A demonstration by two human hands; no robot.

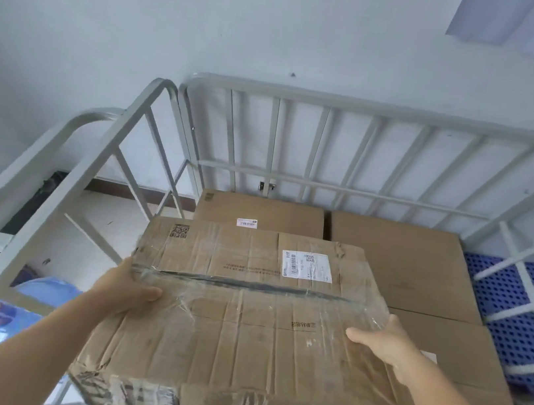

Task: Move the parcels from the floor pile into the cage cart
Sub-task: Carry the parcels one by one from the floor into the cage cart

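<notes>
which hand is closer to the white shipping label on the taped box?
Right. The right hand grips the taped box at its right edge, just below and right of the white shipping label. The left hand grips the opposite left edge, farther from it.

cardboard parcels (251,321): 4 | cage cart (380,110): 1 | hands (123,288): 2 | wall paper sheets (528,23): 1
</notes>
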